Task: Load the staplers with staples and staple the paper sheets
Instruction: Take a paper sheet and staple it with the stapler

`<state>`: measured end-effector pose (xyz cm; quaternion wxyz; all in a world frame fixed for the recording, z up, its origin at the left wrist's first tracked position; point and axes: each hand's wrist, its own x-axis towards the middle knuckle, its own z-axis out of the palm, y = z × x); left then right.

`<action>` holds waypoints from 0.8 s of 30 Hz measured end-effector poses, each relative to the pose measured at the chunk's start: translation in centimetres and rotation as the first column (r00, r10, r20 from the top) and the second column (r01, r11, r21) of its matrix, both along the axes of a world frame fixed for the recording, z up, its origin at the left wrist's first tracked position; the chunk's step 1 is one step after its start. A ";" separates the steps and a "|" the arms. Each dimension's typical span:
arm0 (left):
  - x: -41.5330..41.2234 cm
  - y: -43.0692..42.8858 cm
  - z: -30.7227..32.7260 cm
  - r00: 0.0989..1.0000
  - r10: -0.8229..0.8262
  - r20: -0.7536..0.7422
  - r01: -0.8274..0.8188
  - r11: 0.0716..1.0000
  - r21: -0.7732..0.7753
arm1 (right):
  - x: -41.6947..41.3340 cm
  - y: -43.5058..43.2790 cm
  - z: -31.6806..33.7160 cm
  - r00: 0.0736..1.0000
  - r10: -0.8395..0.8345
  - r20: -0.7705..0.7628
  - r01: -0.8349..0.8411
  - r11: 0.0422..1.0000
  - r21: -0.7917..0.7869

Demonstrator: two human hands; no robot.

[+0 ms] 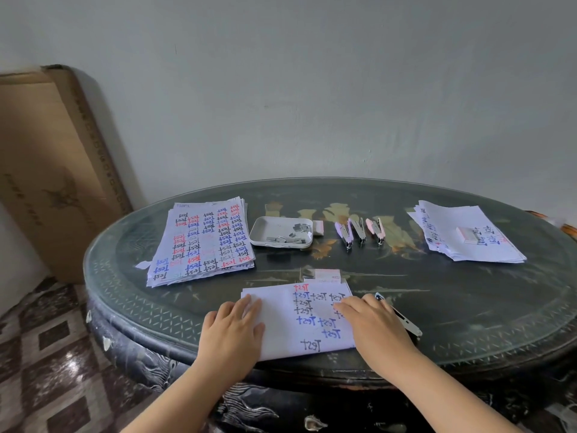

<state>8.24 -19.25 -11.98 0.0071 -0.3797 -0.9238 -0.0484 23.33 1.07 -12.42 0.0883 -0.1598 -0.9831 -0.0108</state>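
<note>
Now both hands lie flat on the paper sheets (281, 320) at the near edge of the table (468, 307).
The left hand (232, 323) presses the left part of the sheets, fingers straight and close together; the right hand (371, 320) rests over their right edge, fingers straight, gripping nothing. A white stapler (406, 321) lies just beside the right hand, partly hidden behind it. Three more staplers (359, 231) lie farther back, beside a white tray (265, 226) of staples (296, 234).
</note>
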 end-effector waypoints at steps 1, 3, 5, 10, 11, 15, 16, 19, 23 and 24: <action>-0.1 0.1 0.0 1.000 0.009 -0.029 -0.009 1.000 0.001 | 0.0 0.3 -0.4 1.000 -0.010 -0.025 0.011 1.000 0.024; 0.2 0.1 0.4 1.000 0.021 -0.011 -0.022 0.999 -0.036 | 0.0 0.5 -0.7 0.999 -0.037 -0.039 0.040 0.997 0.059; 0.0 0.0 -0.4 0.999 0.012 -0.038 -0.014 0.999 -0.045 | -0.2 -0.1 -0.3 0.995 -0.067 -0.069 0.072 0.995 0.070; -0.3 0.0 -0.8 0.997 0.016 -0.076 -0.021 0.998 -0.066 | -0.7 -3.8 -1.0 0.993 -0.018 -0.116 0.020 1.000 0.014; -0.2 0.1 -0.7 0.998 0.023 -0.062 -0.027 0.997 -0.066 | -0.9 -4.4 -1.7 0.997 0.016 -0.079 -0.015 1.000 0.009; 0.7 0.9 -0.1 0.996 0.041 -0.082 -0.041 0.999 0.005 | -0.9 -5.0 -3.5 0.998 0.055 0.022 -0.054 0.997 -0.047; 1.4 1.2 -0.2 0.995 0.042 -0.095 -0.039 0.999 0.034 | -0.9 -5.0 -3.5 0.998 0.054 0.029 -0.052 0.997 -0.064; 5.2 1.7 -1.4 0.999 -0.036 -0.042 0.041 0.991 0.128 | -0.8 -4.9 -3.4 0.998 0.063 0.027 -0.061 0.995 -0.074; 7.8 1.6 -2.9 0.995 -0.078 0.064 0.068 0.988 0.140 | -0.6 -4.8 -3.5 0.997 0.061 0.050 -0.057 0.996 -0.064; 7.8 1.6 -2.9 0.995 -0.075 0.061 0.065 0.986 0.155 | -0.7 -4.8 -3.4 0.997 0.054 0.058 -0.050 0.996 -0.068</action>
